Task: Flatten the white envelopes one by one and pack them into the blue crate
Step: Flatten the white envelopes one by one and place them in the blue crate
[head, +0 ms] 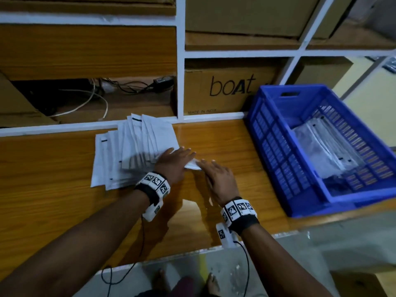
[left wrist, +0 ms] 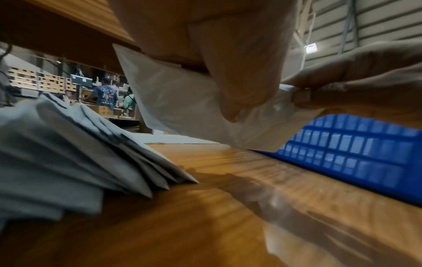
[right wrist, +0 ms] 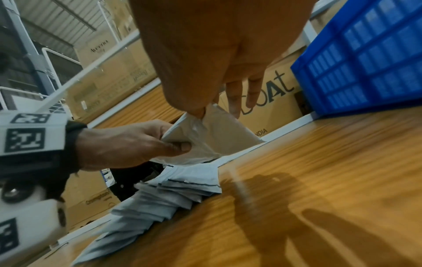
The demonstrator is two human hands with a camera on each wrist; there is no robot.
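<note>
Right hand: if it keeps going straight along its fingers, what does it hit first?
Probably the left hand. The right hand points up-left along the envelope that both hands pinch, which spans the gap between them. Beyond lies the envelope pile. Depth is hard to judge.

My desk (head: 53,196) is glossy orange-brown wood grain, backed by a white shelf rail. The blue crate (head: 270,146) sits directly on it at the right end, one corner overhanging the front edge. Well to the left of the crate, a fanned pile of white envelopes (head: 128,151) lies on the wood, its far end against the rail. Bare wood shows between the crate and the pile.
</note>
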